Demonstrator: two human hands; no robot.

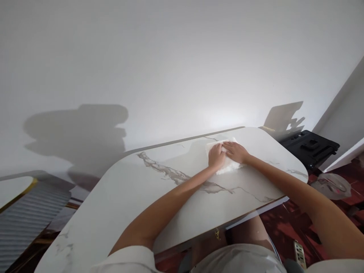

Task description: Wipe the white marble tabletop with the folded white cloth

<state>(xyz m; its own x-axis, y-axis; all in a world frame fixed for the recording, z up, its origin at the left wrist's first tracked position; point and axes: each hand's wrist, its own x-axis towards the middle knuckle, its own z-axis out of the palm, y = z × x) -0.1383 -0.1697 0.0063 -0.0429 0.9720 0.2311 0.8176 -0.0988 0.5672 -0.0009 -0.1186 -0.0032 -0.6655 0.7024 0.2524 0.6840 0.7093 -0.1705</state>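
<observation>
A soft white cloth (229, 165) lies on the white marbled tabletop (176, 159), near its far edge and right of the middle. My left hand (217, 156) rests on the cloth's left part, fingers bent and closed against it. Beside it, my right hand (235, 151) lies flat on the cloth with its fingers stretched toward the left hand. The fingertips of the two hands meet or nearly meet. The part of the cloth under both palms is hidden.
A plain wall (182, 68) rises behind the table. To the right are a black hard case (311, 148) and a clear plastic bag (331, 185) on the red floor. A power strip (299, 253) lies below. At the left stands a ribbed grey cabinet (34, 216).
</observation>
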